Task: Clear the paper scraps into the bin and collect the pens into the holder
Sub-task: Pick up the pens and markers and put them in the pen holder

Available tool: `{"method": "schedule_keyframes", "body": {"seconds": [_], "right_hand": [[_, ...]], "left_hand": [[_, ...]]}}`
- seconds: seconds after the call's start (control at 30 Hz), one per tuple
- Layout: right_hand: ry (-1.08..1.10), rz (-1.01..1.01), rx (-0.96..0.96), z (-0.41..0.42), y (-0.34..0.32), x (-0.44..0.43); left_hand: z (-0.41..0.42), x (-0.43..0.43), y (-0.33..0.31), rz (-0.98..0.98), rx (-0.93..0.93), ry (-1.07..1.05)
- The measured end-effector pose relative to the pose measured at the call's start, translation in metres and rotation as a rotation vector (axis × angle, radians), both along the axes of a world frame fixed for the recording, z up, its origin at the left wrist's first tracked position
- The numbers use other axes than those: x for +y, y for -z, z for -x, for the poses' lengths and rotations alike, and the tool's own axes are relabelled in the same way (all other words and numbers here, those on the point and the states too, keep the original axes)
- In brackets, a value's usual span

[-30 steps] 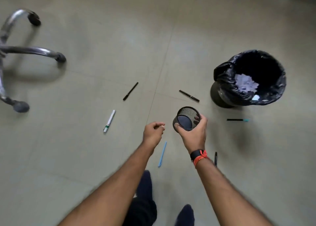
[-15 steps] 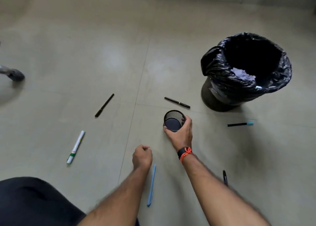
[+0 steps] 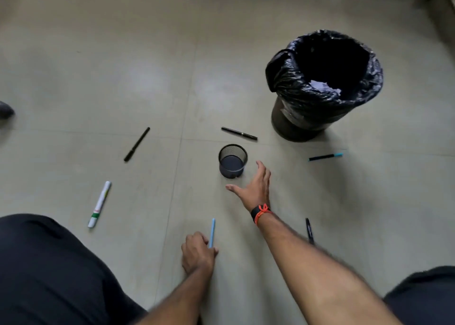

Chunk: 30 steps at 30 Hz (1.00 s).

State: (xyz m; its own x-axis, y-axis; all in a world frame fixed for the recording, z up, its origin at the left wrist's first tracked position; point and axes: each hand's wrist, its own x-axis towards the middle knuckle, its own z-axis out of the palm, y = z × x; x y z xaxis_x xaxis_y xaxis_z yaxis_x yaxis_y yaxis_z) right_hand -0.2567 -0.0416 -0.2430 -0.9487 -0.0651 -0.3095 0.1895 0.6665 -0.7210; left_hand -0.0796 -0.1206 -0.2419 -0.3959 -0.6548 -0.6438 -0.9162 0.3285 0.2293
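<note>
Both grips are low over the tiled floor point(image 3: 98, 78). Our left grip point(image 3: 198, 253) is curled around the near end of the light-blue pen point(image 3: 212, 231). Our right grip point(image 3: 253, 189) is spread apart and holds nothing, just beside the upright mesh holder point(image 3: 232, 161) without touching it. We note paper scraps point(image 3: 325, 88) inside the black-lined bin point(image 3: 325, 118).

Wire-mesh holder point(image 3: 233, 161); glossy plastic bin liner point(image 3: 290, 78)
</note>
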Motion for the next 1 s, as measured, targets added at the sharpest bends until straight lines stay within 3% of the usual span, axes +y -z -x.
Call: {"method": "schedule_keyframes", "body": {"seconds": [0.27,0.4,0.57,0.77,0.9,1.0], "right_hand": [[0.275,-0.400,-0.047,-0.029,-0.008,0.108],[0.403,-0.549,-0.276,-0.042,-0.010,0.141],[0.325,-0.677,-0.477,-0.051,0.000,0.163],[0.268,-0.601,-0.388,-0.040,0.002,0.154],[0.280,-0.368,-0.183,-0.009,0.002,0.131],[0.429,-0.138,-0.138,0.018,0.001,0.113]], "left_hand": [[0.057,0.009,-0.016,0.004,0.160,0.321],[0.080,0.019,-0.019,-0.154,0.239,0.326],[0.098,0.029,-0.023,-0.278,0.352,0.438],[0.117,0.033,-0.028,-0.268,0.459,0.473],[0.142,0.032,-0.051,-0.358,0.574,0.264],[0.167,0.020,-0.069,-0.349,0.662,0.160]]}}
